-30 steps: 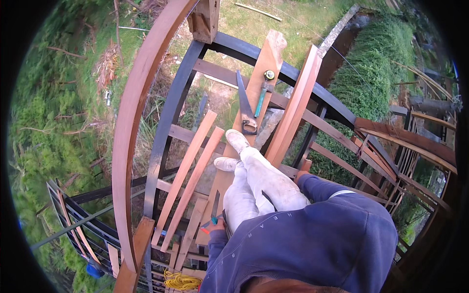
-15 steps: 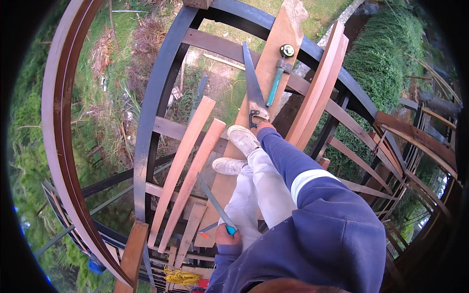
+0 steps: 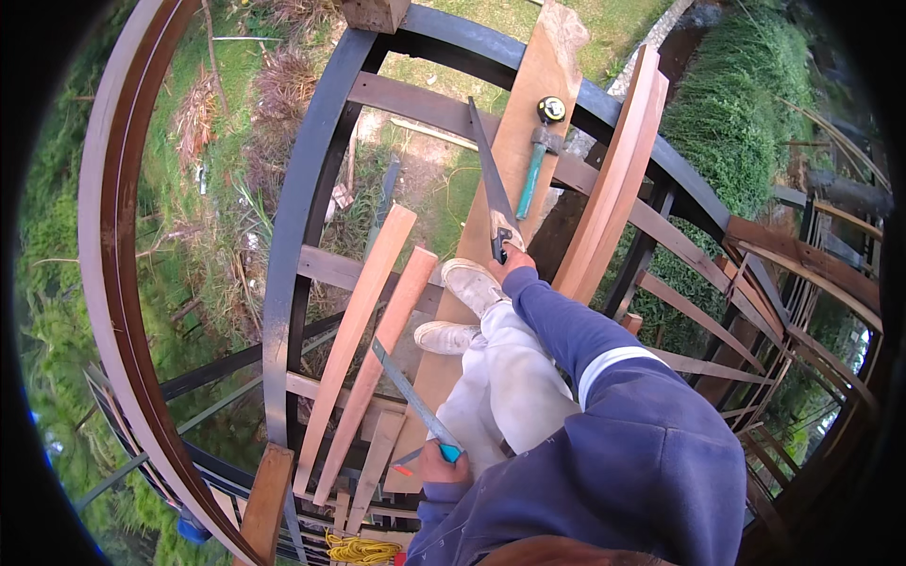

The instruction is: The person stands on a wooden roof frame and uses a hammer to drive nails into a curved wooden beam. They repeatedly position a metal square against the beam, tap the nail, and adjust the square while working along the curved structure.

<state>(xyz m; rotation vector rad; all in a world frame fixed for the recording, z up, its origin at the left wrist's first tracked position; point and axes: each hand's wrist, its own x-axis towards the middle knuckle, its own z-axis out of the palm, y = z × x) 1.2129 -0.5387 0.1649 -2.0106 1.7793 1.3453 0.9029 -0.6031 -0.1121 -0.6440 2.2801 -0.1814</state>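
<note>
My right hand (image 3: 511, 260) is closed round the handle of a handsaw (image 3: 488, 170), its blade pointing away over the edge of a wide plank (image 3: 540, 71). On that plank, just right of the blade, lie a hammer (image 3: 531, 179) with a teal handle and a black and yellow tape measure (image 3: 551, 109). Lower down, my left hand (image 3: 442, 468) grips a try square (image 3: 406, 385) by its teal handle, its metal blade slanting up to the left across a reddish batten. A thin piece with an orange end (image 3: 403, 469) shows beside this hand; its kind is unclear.
I stand high on an open black frame (image 3: 293, 217), with grass and ground visible below. Two loose battens (image 3: 354, 340) lie to the left, and stacked boards (image 3: 613, 174) lean at the right. A curved beam (image 3: 99, 208) rises far left; yellow cord (image 3: 359, 549) lies at the bottom.
My right hand has drawn the saw slightly nearer, and its blade has turned more edge-on. In my left hand the try square has tilted further left. The view has shifted slightly.
</note>
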